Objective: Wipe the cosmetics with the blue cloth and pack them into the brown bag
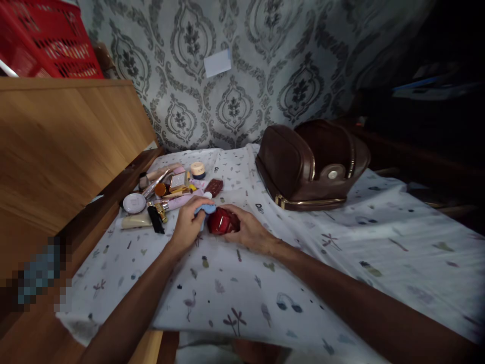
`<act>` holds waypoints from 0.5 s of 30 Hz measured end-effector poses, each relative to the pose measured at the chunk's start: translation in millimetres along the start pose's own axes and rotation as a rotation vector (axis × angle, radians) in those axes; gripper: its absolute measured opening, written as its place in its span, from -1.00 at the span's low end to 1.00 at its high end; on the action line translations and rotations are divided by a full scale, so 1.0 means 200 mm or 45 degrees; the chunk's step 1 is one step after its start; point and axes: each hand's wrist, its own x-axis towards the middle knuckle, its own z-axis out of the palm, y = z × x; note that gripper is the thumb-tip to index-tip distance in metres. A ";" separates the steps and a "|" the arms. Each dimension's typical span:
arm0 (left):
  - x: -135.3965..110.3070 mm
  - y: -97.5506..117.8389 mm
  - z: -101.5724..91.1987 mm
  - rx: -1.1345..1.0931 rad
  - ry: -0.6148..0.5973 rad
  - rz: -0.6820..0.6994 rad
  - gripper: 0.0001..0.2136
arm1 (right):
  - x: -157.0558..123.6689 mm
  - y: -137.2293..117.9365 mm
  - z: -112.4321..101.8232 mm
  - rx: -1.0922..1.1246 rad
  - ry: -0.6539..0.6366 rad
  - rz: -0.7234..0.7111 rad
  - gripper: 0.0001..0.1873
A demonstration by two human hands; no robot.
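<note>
My right hand (252,232) is wrapped round a shiny red rounded bottle (219,221), held low over the patterned white cloth. In my left hand (186,226) a light blue cloth (206,208) is pinched, right beside the bottle's left side; whether it touches the bottle is hard to tell. Just beyond my left hand lies a group of cosmetics: a round white compact (134,203), a beige tube (136,222), a black flat item (155,218), a pink tube (184,200), a dark red small case (214,187) and a cream-lidded jar (197,170).
A brown leather bag (303,167) stands unzipped at the back right of the printed cloth (295,298). On the left rises a wooden panel (68,136), with a red basket (56,40) above it. Patterned wallpaper (235,101) closes off the back.
</note>
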 end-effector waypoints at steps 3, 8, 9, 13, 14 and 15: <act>-0.01 0.04 0.01 0.018 0.031 0.093 -0.67 | 0.00 0.00 0.00 -0.122 0.049 -0.030 -0.29; -0.02 0.10 0.00 0.007 -0.076 0.266 -0.64 | -0.01 -0.03 0.00 -0.233 0.061 0.004 -0.36; -0.02 0.10 -0.01 0.004 -0.107 0.298 -0.63 | -0.01 -0.03 0.00 -0.202 0.051 0.019 -0.36; -0.02 0.11 -0.01 -0.035 -0.169 0.399 -0.66 | 0.01 -0.02 -0.01 -0.024 0.055 0.095 -0.31; -0.02 0.11 -0.01 -0.045 -0.176 0.418 -0.67 | 0.02 -0.01 -0.02 0.028 0.073 0.109 -0.29; -0.02 0.11 -0.02 -0.053 -0.185 0.431 -0.68 | 0.02 0.00 -0.02 0.080 0.096 0.118 -0.27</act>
